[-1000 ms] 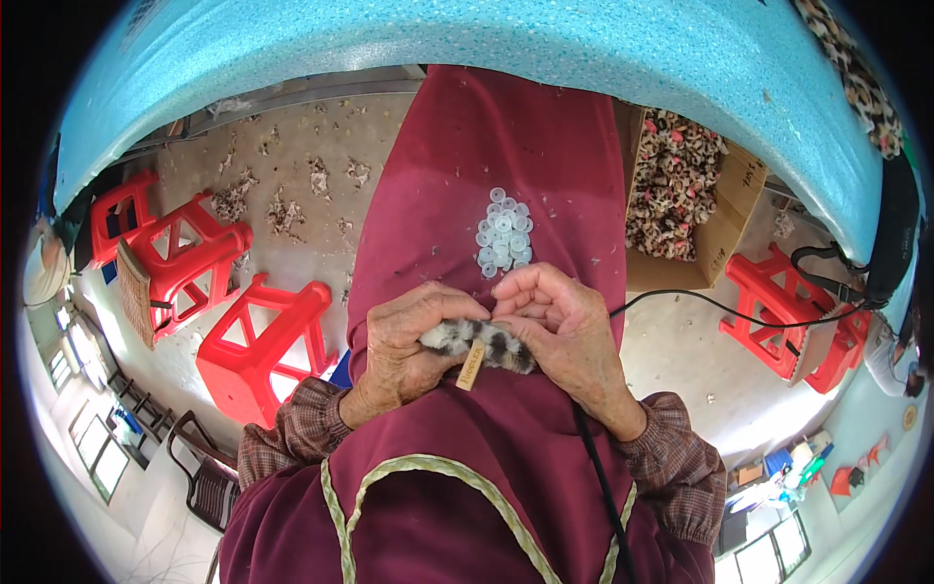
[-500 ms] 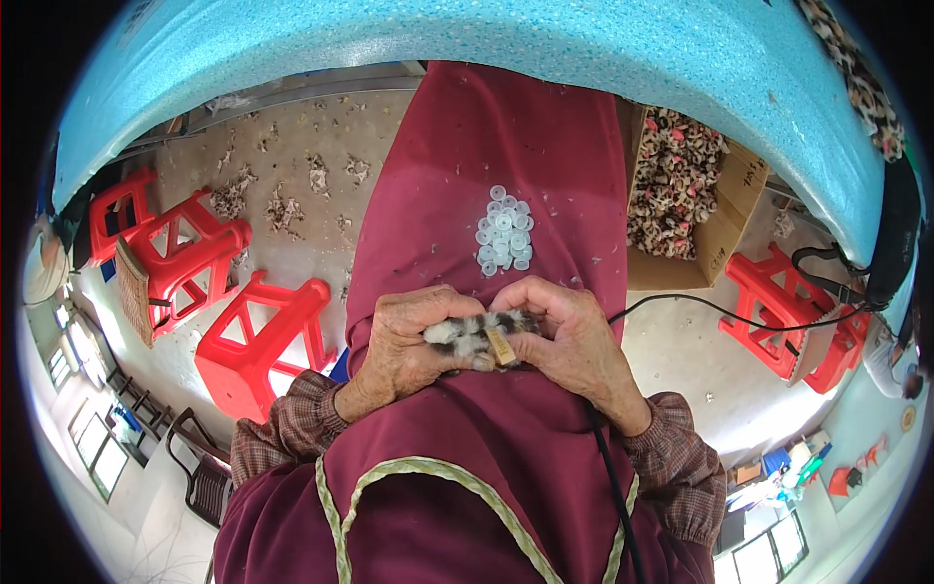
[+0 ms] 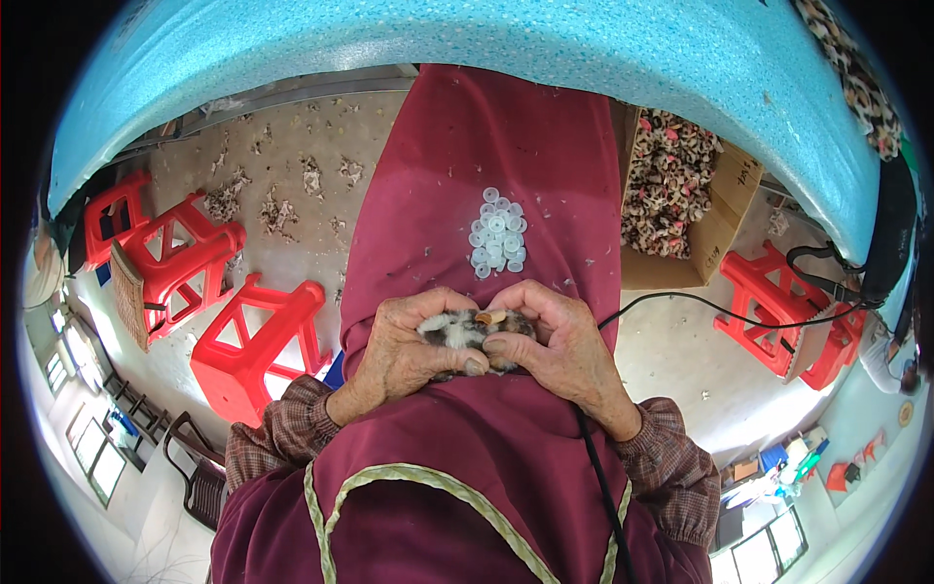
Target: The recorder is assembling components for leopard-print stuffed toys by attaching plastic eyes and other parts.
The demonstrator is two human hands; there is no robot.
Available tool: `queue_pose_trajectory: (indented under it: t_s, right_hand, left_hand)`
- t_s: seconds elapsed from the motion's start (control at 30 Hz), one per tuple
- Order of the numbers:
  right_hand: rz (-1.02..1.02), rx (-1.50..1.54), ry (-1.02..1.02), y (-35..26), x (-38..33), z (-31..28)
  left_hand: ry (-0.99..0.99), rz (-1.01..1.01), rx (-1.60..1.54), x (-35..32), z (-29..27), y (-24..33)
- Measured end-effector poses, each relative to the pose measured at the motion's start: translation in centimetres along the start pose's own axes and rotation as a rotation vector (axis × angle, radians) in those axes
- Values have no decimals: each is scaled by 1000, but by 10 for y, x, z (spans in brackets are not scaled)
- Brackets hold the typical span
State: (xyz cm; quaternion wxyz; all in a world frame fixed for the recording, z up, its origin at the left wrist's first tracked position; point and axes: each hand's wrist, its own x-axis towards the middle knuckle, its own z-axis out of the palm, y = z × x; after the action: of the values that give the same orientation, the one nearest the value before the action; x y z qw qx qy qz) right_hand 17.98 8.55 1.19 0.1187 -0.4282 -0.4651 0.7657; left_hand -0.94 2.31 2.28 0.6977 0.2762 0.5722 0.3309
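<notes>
Low over my lap, my left hand (image 3: 391,343) and my right hand (image 3: 567,352) grip a small piece of fluffy plush (image 3: 455,331) in grey, white and black. Both thumbs press on its near side, and the fingers curl behind it, partly hidden. A small tan label (image 3: 491,317) sticks up at the plush's far edge, close to my right fingers. Just beyond the hands, a pile of translucent white plastic discs (image 3: 497,234) lies on my maroon apron (image 3: 409,219).
A speckled blue table (image 3: 467,34) curves across the far side. At right stands a cardboard box (image 3: 725,209) full of spotted plush pieces (image 3: 666,185). Red stools (image 3: 233,384) stand on both sides. A black cord (image 3: 662,294) runs past my right arm. Fluffy scraps (image 3: 277,214) litter the floor.
The plush has been turned in my hands: the tan label has gone from its near side to its far edge. My left thumb has come forward onto the plush.
</notes>
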Motion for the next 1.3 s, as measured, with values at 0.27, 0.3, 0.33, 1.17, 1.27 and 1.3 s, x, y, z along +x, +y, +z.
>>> queue_pose_trajectory:
  t_s: [0.27,0.3,0.33,1.17,1.27,1.3]
  right_hand:
    - [-132,-50,19,9,-2,6]
    - [-110,-57,24,9,-2,7]
    - [-107,-54,23,7,-2,8]
    - [2,-69,150,-3,5,21]
    - [9,-90,144,-5,6,20]
    - [12,-97,138,-6,6,20]
  left_hand:
    - [98,-46,-221,2,3,-13]
    - [134,5,-152,2,5,-13]
    - [169,56,-81,2,6,-12]
    - [156,110,-99,8,-1,-21]
    - [84,7,-350,9,-2,-22]
    - [98,14,-351,9,-1,-22]
